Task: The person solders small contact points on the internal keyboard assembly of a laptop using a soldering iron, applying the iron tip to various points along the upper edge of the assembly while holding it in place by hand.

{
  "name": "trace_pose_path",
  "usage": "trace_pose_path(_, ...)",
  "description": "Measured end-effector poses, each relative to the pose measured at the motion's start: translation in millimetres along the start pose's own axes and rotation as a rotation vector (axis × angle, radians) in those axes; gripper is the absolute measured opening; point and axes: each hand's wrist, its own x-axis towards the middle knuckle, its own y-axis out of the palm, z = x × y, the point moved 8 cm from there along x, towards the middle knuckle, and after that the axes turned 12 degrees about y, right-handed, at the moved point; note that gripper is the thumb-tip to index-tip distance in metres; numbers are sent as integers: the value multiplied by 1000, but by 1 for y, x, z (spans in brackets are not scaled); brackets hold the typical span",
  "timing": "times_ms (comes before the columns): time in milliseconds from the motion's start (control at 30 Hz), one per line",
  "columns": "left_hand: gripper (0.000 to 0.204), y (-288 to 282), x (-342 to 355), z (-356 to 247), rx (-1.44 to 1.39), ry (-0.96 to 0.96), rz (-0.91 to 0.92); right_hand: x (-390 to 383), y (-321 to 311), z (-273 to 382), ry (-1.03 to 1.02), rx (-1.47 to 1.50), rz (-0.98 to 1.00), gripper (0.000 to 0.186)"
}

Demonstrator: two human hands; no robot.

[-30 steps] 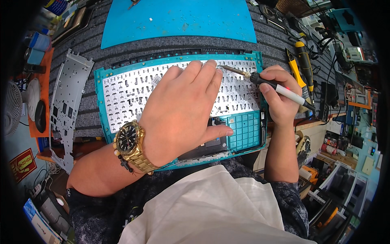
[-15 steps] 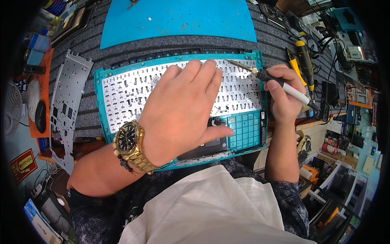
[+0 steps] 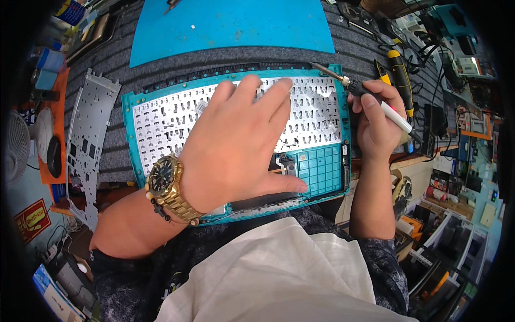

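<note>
In front of me lies a teal laptop top case [image 3: 322, 170], with the silver back plate of its keyboard [image 3: 314, 115] facing up. My left hand [image 3: 241, 139] is spread over the middle of the plate, fingers stretched out, holding nothing. It hides part of the plate and the area below it. A soldering iron [image 3: 386, 110] with a white and black handle is gripped in my right hand [image 3: 380, 121], beside the case's right edge. Its metal tip points up and left, over the case's top right corner. Whether the tip touches anything, I cannot tell.
A blue work mat [image 3: 230, 32] lies beyond the case on a grey ribbed mat. At left stands a perforated silver metal plate [image 3: 92, 145], near a small fan [image 3: 19, 139]. Yellow-and-black hand tools [image 3: 399, 78] and cables lie at right.
The soldering iron's tip has moved up and slightly right, from over the keyboard plate to the case's top edge. The left hand's fingers have spread a little; the case has shifted slightly left.
</note>
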Motion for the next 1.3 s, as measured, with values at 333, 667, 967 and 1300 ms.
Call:
trace_pose_path(333, 110, 1, -1, 0, 17, 5, 28, 0, -2, -1, -10, 58, 20, 24)
trace_pose_path(667, 114, -6, -7, -4, 49, 23, -141, 15, -6, 2, -3, 216, 18, 24)
trace_pose_path(967, 108, -7, -9, -2, 14, 6, -114, 71, 29, 11, 29, 18, 34, 24)
trace_pose_path(1300, 104, -7, -11, -1, -1, -4, -117, 63, 42, -2, 21, -193, 37, 23)
